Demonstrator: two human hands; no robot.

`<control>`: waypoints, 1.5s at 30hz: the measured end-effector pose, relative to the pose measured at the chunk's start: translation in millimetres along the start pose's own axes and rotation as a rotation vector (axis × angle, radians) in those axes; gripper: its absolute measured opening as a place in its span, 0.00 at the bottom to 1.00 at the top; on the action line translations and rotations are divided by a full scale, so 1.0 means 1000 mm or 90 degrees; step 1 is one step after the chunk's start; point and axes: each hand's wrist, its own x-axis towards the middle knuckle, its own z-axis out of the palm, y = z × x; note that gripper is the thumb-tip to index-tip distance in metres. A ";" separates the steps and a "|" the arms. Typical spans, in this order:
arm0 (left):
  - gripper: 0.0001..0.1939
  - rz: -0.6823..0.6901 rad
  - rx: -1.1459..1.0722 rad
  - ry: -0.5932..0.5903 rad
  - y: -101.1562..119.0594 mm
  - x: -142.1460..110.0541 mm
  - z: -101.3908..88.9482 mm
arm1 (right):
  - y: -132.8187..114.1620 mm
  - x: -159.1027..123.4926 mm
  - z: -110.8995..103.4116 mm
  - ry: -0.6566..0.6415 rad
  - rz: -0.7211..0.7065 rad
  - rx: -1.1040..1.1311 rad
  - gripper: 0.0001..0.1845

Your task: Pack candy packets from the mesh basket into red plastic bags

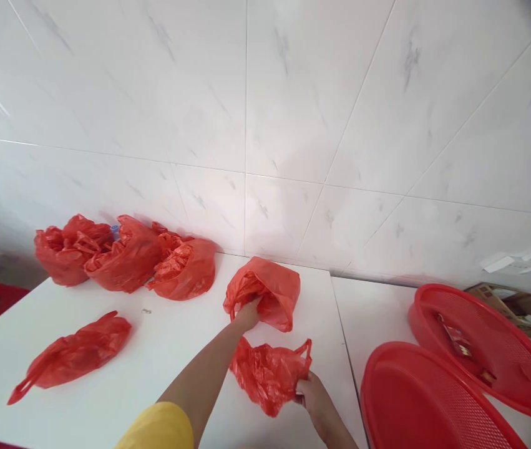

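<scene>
My left hand (248, 313) reaches into the mouth of a red plastic bag (280, 279) that stands on the white table near the wall. Its fingers are mostly hidden by the bag. Just below, a crumpled, thin red plastic bag (269, 377) is pinched at its right side by my right hand (309, 391). One handle loop of that bag sticks up beside my fingers. What lies inside the upper bag does not show.
Three filled red bags (127, 259) line the wall at the back left. Another red bag (78, 350) lies on the white table (171, 343). Two red plastic baskets (415, 386) occupy the right side, one holding small packets. A cardboard box (518, 305) stands behind them.
</scene>
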 end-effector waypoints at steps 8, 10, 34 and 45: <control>0.33 -0.017 -0.009 0.075 0.013 -0.042 0.005 | 0.013 -0.033 -0.046 0.031 -0.058 0.045 0.09; 0.30 -0.027 -0.044 0.086 0.014 -0.065 0.010 | 0.005 -0.034 -0.042 0.041 -0.081 0.014 0.07; 0.21 -0.118 -0.463 0.195 0.010 -0.155 -0.038 | -0.067 -0.091 -0.036 -0.159 -0.256 0.319 0.20; 0.34 0.143 -0.506 -0.155 0.082 -0.207 -0.009 | -0.059 -0.106 0.033 -0.089 -0.409 -0.199 0.12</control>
